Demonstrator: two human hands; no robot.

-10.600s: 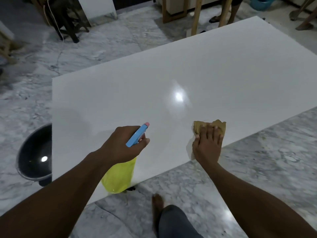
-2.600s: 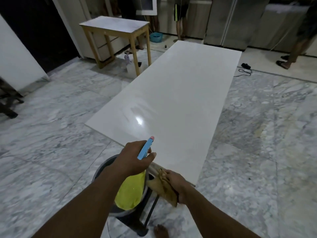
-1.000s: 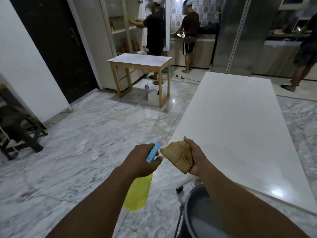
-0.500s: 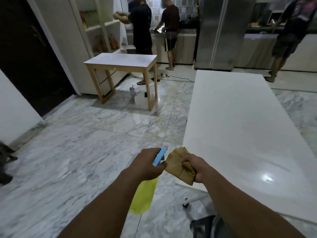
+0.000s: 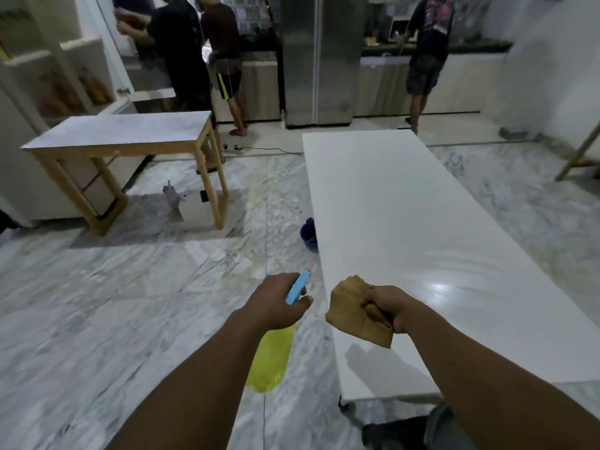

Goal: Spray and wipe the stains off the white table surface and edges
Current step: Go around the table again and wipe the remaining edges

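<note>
The long white table [image 5: 406, 228] stretches away from me on the right, its glossy top catching a light reflection. My left hand [image 5: 276, 302] grips a yellow spray bottle [image 5: 271, 358] by its blue trigger head, held over the floor just left of the table's near left edge. My right hand [image 5: 388, 305] clutches a crumpled tan cloth [image 5: 352, 311] above the table's near left edge; whether the cloth touches the surface I cannot tell.
A wooden table with a pale top [image 5: 130, 134] stands at the left, a small bottle [image 5: 172, 198] under it. A dark blue bucket [image 5: 310, 235] sits on the marble floor against the white table's left side. Three people stand at the far kitchen counters beside a steel fridge [image 5: 319, 56].
I have walked around the table's end to its left corner. Both hands kept the bottle and cloth; the cloth hand has moved apart from the bottle and over the table's near left edge.
</note>
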